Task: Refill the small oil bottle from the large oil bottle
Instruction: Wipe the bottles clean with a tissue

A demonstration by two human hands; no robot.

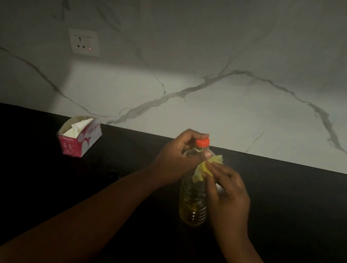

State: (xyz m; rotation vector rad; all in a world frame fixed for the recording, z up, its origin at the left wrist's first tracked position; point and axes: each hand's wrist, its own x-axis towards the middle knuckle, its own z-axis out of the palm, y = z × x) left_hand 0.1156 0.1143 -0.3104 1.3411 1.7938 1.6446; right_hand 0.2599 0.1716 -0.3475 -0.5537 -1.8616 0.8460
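A clear ribbed plastic oil bottle (192, 206) with yellow oil in its lower part stands upright on the black counter (288, 207). Its orange cap (202, 142) is on. My left hand (176, 159) grips the bottle at the neck and shoulder, fingers curled just under and behind the cap. My right hand (227, 192) presses a crumpled, oil-yellowed tissue (205, 166) against the bottle's upper side. Only this one bottle shows; I cannot tell whether it is the small or the large one.
An open pink and white tissue box (80, 136) with white tissue sticking out sits at the back left of the counter. Behind it rises a marble wall with a power socket (84, 42). The scene is dim.
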